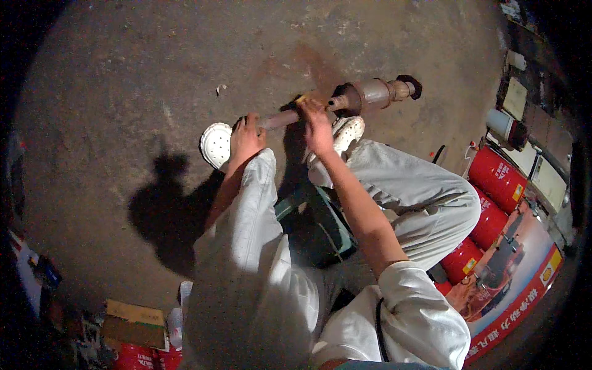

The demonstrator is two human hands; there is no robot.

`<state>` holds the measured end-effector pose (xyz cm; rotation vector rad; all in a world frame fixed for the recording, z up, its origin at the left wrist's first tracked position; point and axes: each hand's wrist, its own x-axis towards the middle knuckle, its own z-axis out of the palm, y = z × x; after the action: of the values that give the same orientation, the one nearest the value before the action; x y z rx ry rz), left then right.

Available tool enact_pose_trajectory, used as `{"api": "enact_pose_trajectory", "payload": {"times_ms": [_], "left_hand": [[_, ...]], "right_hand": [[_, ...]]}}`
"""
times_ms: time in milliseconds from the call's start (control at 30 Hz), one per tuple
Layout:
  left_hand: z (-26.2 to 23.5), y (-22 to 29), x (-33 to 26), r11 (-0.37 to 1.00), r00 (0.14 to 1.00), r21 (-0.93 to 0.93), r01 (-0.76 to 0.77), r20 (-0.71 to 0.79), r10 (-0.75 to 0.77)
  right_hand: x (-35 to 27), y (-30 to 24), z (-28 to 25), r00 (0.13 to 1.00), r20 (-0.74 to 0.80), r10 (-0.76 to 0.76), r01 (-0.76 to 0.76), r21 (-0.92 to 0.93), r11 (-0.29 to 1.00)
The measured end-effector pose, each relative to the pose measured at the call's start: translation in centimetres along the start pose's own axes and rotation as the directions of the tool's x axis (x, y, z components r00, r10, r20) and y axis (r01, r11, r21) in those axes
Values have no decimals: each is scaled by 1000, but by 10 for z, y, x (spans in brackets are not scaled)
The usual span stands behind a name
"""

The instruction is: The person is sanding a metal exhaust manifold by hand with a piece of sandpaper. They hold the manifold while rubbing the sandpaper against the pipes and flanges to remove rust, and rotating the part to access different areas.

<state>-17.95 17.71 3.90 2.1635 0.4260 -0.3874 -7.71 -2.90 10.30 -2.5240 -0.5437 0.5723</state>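
Note:
A rusty exhaust pipe (282, 119) lies low across the space between my feet. At its right end is a wider, barrel-shaped metal canister (370, 95) with a dark flange. My left hand (248, 137) is closed around the pipe's left end, beside the white clog on my left foot. Farther right, my right hand (317, 126) is closed over the pipe just short of the canister. A small yellowish-brown piece (301, 99) shows at its fingertips; what it is I cannot make out. The undersides of both hands are hidden.
Reddish dust (311, 65) marks the concrete floor beyond the pipe. A dark green crate-like box (317, 225) sits between my legs. Red drums (496, 176) and a printed banner (524, 271) line the right side. A cardboard box (134, 320) stands at the lower left.

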Motion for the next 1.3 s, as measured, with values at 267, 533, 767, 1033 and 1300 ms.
{"api": "enact_pose_trajectory", "payload": {"times_ms": [267,533,767,1033,1300], "left_hand": [[6,-2,3,995,992,10,-100,-80,101],[4,15,5,996,995,28,-85,-49,86],[-2,3,-2,999,996,1,-51,-68,51],[-6,0,0,996,991,29,-83,-101,86],[-6,9,0,998,995,9,-69,-77,70]], "right_hand": [[-19,-49,52,996,-62,-59,58,-29,998],[-20,-19,56,967,-255,-3,-31,-131,991],[-15,3,19,995,87,57,-44,-140,989],[-20,-56,58,998,-45,-32,29,-62,998],[-17,-15,35,938,-322,126,-180,-142,973]]}}
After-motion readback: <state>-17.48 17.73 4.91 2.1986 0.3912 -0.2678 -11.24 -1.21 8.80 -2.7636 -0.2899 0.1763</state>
